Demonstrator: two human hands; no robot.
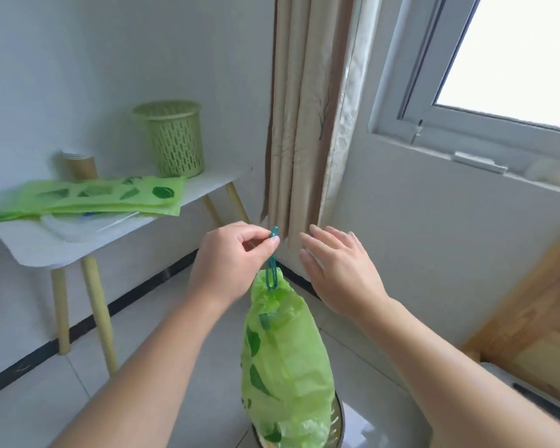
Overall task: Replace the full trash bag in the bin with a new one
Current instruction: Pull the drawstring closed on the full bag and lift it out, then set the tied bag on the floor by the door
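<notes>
**Full bag hangs straight down from your left grip**

Nearest you, the bin (338, 415) shows only its rim at the bottom edge, with the full trash bag (285, 357) partly lifted out of it. The bag's long axis runs vertical, directly below your left hand (230, 257), which pinches the teal drawstring (272, 270) at its top. Your right hand (340, 270) is released, fingers straight, just beside the string and touching nothing. Farther off to the left, the new bags (91, 198) lie flat on the desk (207, 185), nearer your left arm.

The full bag (286, 360) hides most of the bin (338, 418), both cut off below.
</notes>
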